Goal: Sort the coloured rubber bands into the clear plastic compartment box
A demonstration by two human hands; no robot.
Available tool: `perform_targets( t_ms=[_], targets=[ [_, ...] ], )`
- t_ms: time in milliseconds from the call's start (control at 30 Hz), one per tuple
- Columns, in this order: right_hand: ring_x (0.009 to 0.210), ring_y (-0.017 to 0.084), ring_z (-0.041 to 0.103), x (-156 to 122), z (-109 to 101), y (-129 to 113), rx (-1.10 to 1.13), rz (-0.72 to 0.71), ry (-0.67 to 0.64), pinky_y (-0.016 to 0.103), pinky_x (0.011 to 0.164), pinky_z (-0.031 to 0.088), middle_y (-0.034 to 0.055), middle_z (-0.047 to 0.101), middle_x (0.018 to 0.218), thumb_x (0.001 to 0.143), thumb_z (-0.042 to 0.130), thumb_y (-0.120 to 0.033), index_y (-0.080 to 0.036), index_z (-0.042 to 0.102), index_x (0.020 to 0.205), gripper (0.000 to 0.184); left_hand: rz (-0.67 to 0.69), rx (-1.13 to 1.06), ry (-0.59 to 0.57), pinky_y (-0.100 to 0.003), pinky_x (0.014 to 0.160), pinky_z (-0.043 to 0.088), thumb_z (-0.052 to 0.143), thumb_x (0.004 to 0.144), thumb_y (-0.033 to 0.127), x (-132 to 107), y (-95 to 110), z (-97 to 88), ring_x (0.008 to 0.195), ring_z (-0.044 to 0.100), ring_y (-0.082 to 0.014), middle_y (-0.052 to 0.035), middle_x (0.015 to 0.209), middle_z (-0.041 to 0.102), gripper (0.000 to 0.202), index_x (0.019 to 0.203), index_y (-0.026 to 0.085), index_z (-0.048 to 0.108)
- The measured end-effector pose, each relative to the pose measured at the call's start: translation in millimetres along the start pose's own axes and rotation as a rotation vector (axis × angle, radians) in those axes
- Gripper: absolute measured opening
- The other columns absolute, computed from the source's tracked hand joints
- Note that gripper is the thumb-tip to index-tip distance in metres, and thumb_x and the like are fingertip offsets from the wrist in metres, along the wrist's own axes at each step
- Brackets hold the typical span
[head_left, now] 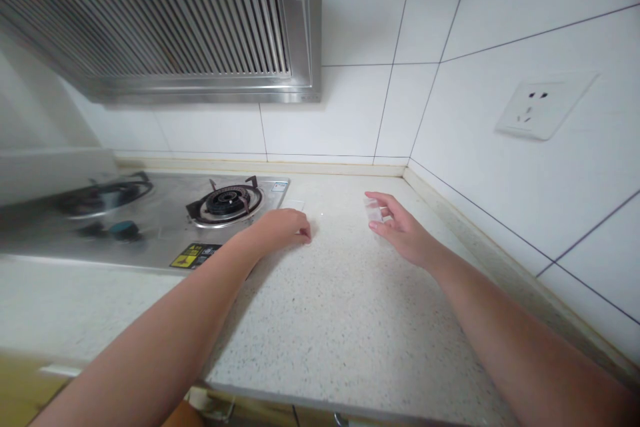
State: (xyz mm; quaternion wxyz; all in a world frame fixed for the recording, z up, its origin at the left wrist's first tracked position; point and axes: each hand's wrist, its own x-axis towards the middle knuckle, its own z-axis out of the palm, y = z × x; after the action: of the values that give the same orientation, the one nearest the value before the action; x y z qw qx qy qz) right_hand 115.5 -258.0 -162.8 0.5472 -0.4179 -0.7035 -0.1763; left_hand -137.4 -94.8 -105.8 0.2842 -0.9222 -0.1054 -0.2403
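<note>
Between the thumb and fingers of my right hand is a small clear plastic box, held just above the speckled countertop. My left hand is low over the counter beside the stove's right edge, its fingers curled and pinched together. Whatever is in that pinch, if anything, is hidden or too small to name. Just behind the left hand shows the edge of a clear, flat rectangular piece, partly covered by the hand. A tiny bright speck lies on the counter between both hands.
A steel gas stove with a black burner and dark knobs is on the left. The range hood overhangs it. White tiled walls meet at the back right corner, with a socket on the right wall.
</note>
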Motion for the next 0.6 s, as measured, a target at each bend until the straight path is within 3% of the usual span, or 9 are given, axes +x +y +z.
perform_targets(
  t_ms=[267, 400, 600],
  targets=[
    [0.110, 0.018, 0.046, 0.0, 0.3, 2.6, -0.006, 0.003, 0.002, 0.030, 0.085, 0.048, 0.0028, 0.047, 0.131, 0.091, 0.059, -0.034, -0.036, 0.042, 0.139, 0.052, -0.113, -0.001, 0.097, -0.028, 0.071, 0.037, 0.051, 0.085, 0.034, -9.9, -19.3, -12.4, 0.087, 0.058, -0.0179, -0.0050, 0.096, 0.067, 0.024, 0.092, 0.018, 0.068],
    [0.109, 0.018, 0.047, -0.8, 0.4, 1.1, -0.013, 0.003, -0.011, 0.030, 0.085, 0.048, 0.0030, 0.047, 0.130, 0.090, 0.060, -0.035, -0.036, 0.042, 0.139, 0.052, -0.094, -0.029, 0.043, -0.027, 0.073, 0.038, 0.055, 0.084, 0.036, -10.8, -20.7, -15.1, 0.088, 0.060, -0.0165, -0.0008, 0.095, 0.069, 0.022, 0.092, 0.024, 0.072],
    [0.105, 0.018, 0.048, -0.7, 1.3, -1.0, -0.018, 0.006, -0.021, 0.029, 0.080, 0.048, 0.0049, 0.048, 0.128, 0.090, 0.059, -0.034, -0.034, 0.042, 0.139, 0.052, -0.095, -0.031, -0.048, -0.027, 0.070, 0.039, 0.061, 0.079, 0.038, -3.7, -6.1, -5.6, 0.082, 0.063, -0.0166, 0.0001, 0.088, 0.071, 0.019, 0.087, 0.027, 0.075]
  ],
)
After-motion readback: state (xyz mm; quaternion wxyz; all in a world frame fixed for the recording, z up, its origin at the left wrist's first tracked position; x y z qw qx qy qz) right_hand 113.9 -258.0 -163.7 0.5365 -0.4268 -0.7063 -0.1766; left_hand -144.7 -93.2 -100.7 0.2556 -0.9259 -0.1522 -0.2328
